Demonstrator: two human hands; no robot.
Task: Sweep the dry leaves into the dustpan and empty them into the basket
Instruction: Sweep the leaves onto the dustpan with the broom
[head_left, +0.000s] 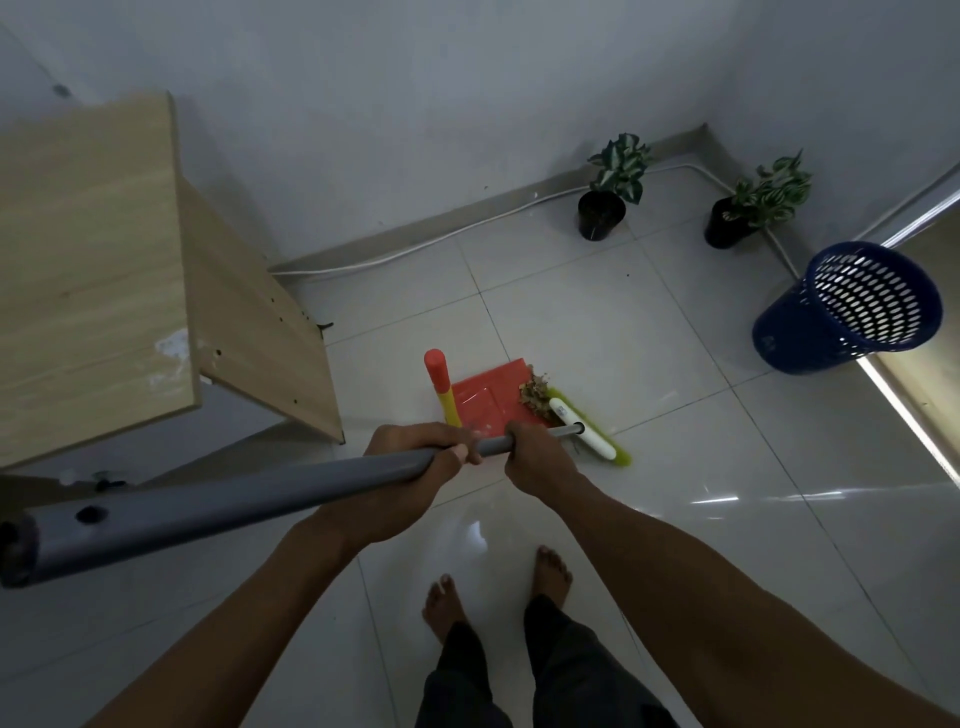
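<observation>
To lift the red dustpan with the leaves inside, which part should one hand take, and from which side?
Grip the upright handle of the dustpan, around its orange top, coming from above on the left. It stands up clear of the pan, while the dry leaves and the broom head crowd the right edge. Both the left hand and the right hand now hold the broom pole, so one must let go.

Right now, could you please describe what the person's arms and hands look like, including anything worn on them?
Both forearms are bare up to the frame's edge: no sleeves show. The left hand and right hand wear no gloves, and no rings, watch or bracelets are visible on the hands or wrists. The lighting is dim, so fine marks cannot be told. Lower down, dark trousers and bare feet show.
</observation>
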